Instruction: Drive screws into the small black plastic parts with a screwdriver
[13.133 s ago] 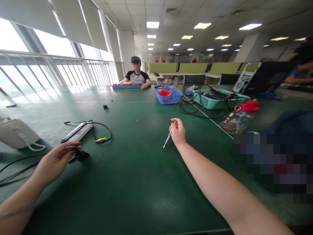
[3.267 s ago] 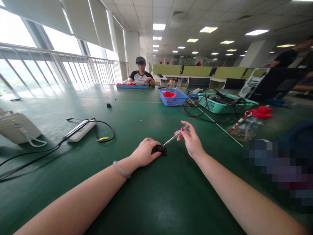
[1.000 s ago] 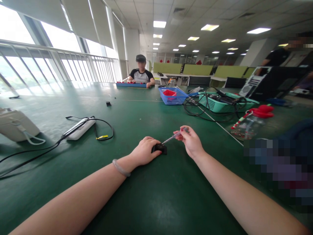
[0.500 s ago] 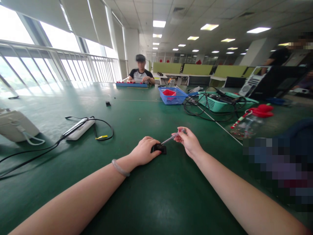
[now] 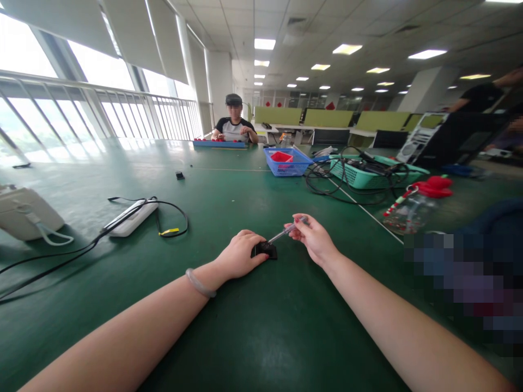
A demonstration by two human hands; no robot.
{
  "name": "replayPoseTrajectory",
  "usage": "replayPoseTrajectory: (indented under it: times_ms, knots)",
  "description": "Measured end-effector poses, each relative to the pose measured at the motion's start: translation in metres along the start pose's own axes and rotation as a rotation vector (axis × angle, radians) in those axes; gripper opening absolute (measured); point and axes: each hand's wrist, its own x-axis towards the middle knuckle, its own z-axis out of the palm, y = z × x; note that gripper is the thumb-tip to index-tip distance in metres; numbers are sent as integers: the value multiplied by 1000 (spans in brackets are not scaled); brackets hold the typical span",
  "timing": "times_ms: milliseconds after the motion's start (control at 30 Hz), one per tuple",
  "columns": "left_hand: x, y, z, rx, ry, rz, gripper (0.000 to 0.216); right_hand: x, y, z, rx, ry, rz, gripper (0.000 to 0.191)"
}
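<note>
On the green table [image 5: 261, 326] my left hand [image 5: 239, 253] is closed around a small black block-like part [image 5: 268, 251], thumb on the near side and fingers over the far side. My right hand [image 5: 312, 237] pinches the clear handle of a thin screwdriver [image 5: 281, 233]. Its shaft slants down to the left, and the tip meets the top of the black part. Whether the tip sits in a screw is too small to tell.
To the left lie a white power strip [image 5: 133, 219], black cables and a beige bag [image 5: 28, 212]. Ahead are a blue basket [image 5: 286, 166], a teal basket [image 5: 359, 179] with cables, and a small black piece [image 5: 180, 175]. A red-capped bottle [image 5: 420, 207] is at right. Across the table sits a person [image 5: 235, 125].
Both hands stay in nearly the same place, with the screwdriver tip still at the black part. The right hand's grip on the handle has shifted slightly. The view has moved a little.
</note>
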Motion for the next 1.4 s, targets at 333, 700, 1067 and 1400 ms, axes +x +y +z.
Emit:
replayPoseTrajectory:
  times_ms: [333, 700, 1067, 1400]
  knots:
    - [0, -1, 0, 5, -4, 8, 35, -3, -4, 3, 32, 0, -86, 41]
    - [0, -1, 0, 8, 1, 17, 34, -4, -4, 2, 153, -39, -67, 35]
    - [-1, -1, 1, 5, 1, 19, 35, -3, -5, 1, 164, -14, -93, 34]
    - [0, -1, 1, 4, -3, 26, 34, -2, -5, 2, 163, 12, -98, 38]
